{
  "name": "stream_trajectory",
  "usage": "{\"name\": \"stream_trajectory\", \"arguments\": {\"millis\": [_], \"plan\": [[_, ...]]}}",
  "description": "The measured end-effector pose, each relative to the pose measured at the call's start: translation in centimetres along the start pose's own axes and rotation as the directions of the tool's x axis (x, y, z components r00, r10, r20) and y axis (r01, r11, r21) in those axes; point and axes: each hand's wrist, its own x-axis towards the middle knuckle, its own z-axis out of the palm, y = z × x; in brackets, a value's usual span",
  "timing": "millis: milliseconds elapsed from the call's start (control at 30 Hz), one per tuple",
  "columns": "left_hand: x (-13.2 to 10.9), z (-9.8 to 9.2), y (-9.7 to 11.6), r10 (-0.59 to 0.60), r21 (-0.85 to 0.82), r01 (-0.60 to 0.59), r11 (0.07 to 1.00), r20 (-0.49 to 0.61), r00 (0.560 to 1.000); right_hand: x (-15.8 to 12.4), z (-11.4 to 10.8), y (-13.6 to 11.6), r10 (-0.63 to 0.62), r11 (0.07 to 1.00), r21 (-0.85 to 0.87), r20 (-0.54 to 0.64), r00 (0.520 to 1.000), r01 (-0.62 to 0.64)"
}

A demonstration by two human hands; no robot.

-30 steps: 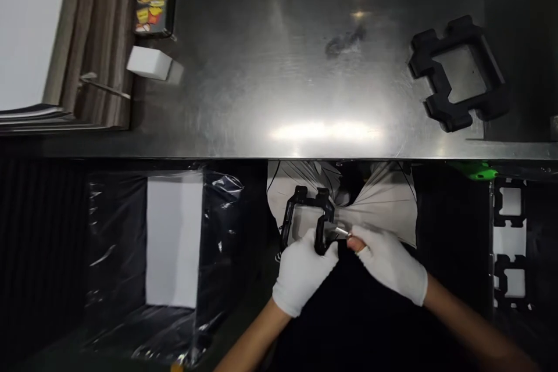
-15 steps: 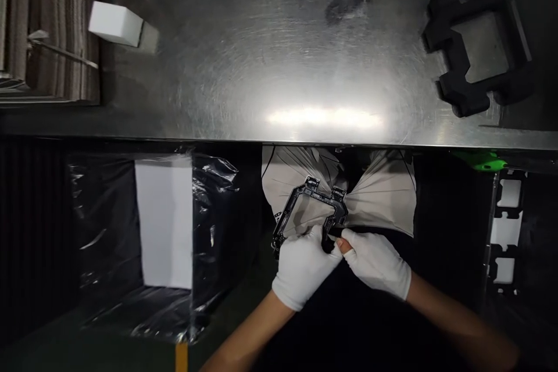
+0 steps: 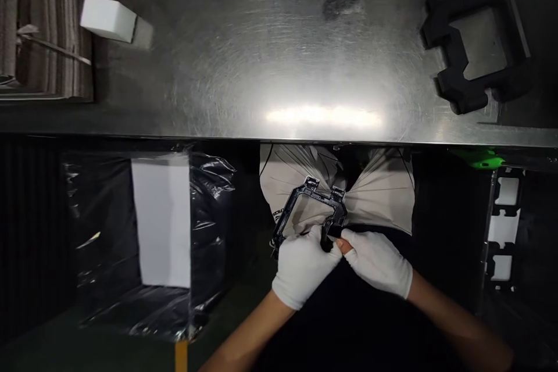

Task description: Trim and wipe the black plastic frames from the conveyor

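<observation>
Below the steel bench (image 3: 279,70) edge, the gloved left hand (image 3: 301,267) grips a black frame (image 3: 310,209), fingers curled around its lower side. The right hand (image 3: 378,260) pinches the frame's right corner with thumb and fingertips.

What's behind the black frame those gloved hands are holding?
Behind the black frame is pale pleated fabric below the steel table. The left hand hides its lower edge.

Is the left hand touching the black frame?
Touching. In the head view the left hand closes its gloved fingers over the lower edge of the black frame.
</observation>
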Motion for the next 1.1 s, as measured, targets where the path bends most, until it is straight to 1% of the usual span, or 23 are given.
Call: {"name": "stream_trajectory", "arguments": {"millis": [167, 300, 400, 533, 700, 900, 967, 1033, 1100], "plan": [[0.0, 0.4, -0.1, 0.002, 0.001, -0.002, 1.000, -0.018, 1.000, 0.1, -0.3, -0.4, 0.016, 1.000, -0.025, 0.008, 1.000, -0.015], [0.0, 0.2, 0.0, 0.010, 0.006, -0.010, 1.000, -0.034, 0.999, 0.0, -0.4, -1.0, 0.049, 0.998, -0.033, 0.021, 0.999, -0.048], [0.1, 0.0, 0.2, -0.007, 0.013, 0.007, 1.000, -0.019, 1.000, -0.2, -0.2, -1.1, 0.061, 0.998, -0.035, 0.000, 0.998, -0.061], [0.2, -0.2, 0.2, 0.003, 0.001, -0.003, 1.000, -0.033, 0.999, -0.5, 0.1, -1.1, 0.064, 0.998, -0.013, -0.012, 0.998, -0.065], [0.3, -0.5, 0.3, -0.020, -0.008, 0.020, 1.000, 0.027, 0.999, -0.6, 0.5, -1.1, 0.080, 0.997, -0.016, -0.034, 0.996, -0.080], [0.0, 0.0, 0.3, -0.050, 0.011, 0.049, 0.999, 0.022, 0.999, -0.6, 0.7, -1.2, 0.103, 0.994, 0.026, -0.034, 0.994, -0.102], [-0.1, 0.1, 0.5, -0.071, 0.028, 0.070, 0.997, 0.045, 0.996, -0.5, 0.8, -1.1, 0.112, 0.993, 0.048, -0.040, 0.993, -0.110], [-0.1, 0.1, 0.7, -0.093, 0.037, 0.090, 0.995, 0.092, 0.991, -0.4, 1.0, -0.7, 0.117, 0.990, 0.082, -0.042, 0.992, -0.113], [0.2, -0.2, 0.7, -0.138, 0.040, 0.134, 0.990, 0.131, 0.982, -0.3, 1.2, -0.1, 0.092, 0.979, 0.188, -0.077, 0.993, -0.076]]}}
